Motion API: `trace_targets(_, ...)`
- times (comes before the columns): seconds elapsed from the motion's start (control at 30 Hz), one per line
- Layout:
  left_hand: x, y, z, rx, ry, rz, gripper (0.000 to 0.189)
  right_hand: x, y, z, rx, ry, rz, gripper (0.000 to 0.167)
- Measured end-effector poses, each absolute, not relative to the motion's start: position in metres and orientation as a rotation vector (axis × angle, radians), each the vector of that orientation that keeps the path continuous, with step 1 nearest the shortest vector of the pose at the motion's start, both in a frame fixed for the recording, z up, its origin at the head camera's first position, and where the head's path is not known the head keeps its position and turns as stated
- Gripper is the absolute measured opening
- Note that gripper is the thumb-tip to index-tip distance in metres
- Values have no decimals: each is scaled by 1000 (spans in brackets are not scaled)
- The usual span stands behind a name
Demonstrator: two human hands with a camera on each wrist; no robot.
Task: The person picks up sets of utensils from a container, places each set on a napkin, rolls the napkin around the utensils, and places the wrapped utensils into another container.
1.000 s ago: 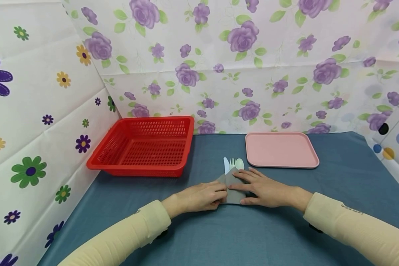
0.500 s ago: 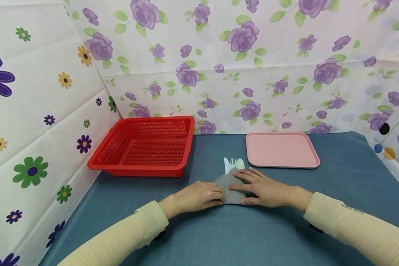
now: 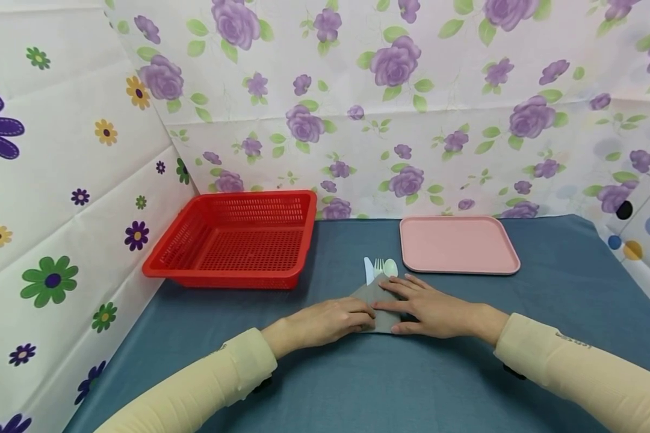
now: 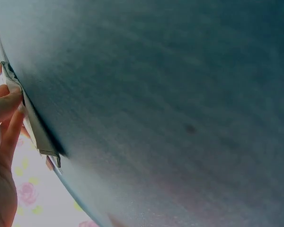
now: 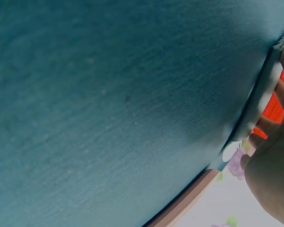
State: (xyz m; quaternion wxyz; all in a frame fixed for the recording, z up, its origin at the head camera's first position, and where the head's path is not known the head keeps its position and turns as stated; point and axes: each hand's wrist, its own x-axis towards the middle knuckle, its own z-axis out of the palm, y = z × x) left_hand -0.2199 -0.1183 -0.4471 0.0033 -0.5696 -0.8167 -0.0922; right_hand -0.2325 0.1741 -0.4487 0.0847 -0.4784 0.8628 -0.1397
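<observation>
A grey napkin (image 3: 386, 323) lies folded on the blue tablecloth, its top coming to a point. From its upper edge stick out a pale blue knife (image 3: 368, 270), a pale green fork (image 3: 378, 267) and a pale green spoon (image 3: 390, 267); their lower parts are covered. My left hand (image 3: 330, 322) pinches the napkin near its lower left, fingers curled over the fabric. In the left wrist view, thumb and fingers are at the edge of the napkin (image 4: 35, 127). My right hand (image 3: 436, 308) presses the right side with fingers spread and straight.
A red perforated basket (image 3: 222, 278) stands at the back left. Behind the right hand lies a pink tray (image 3: 457, 243). Flowered sheets hang at the back and left, and a dotted one at the right.
My left hand first drew slightly left from the napkin's middle, then came back right over its lower part. The right hand has stayed in place.
</observation>
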Motion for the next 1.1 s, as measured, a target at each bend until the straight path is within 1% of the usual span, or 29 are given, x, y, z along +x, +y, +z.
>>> trace_targets(0.2, -217, -117, -448, -1806, -2610, -286, 37, -232, 175, -452, -1371, 2521, -463, 62)
trace_targets(0.5, -218, -117, -448, -1801, -2617, -245, 38, -231, 175, -453, -1383, 2556, -406, 70)
trace_targets(0.87, -218, -119, -449, -1821, -2601, -220, 40, -230, 176, -454, -1360, 2481, -488, 69)
trace_targets(1.1, -219, -117, -451, -1813, -2625, -234, 43, -227, 177, -457, -1384, 2546, -500, 71)
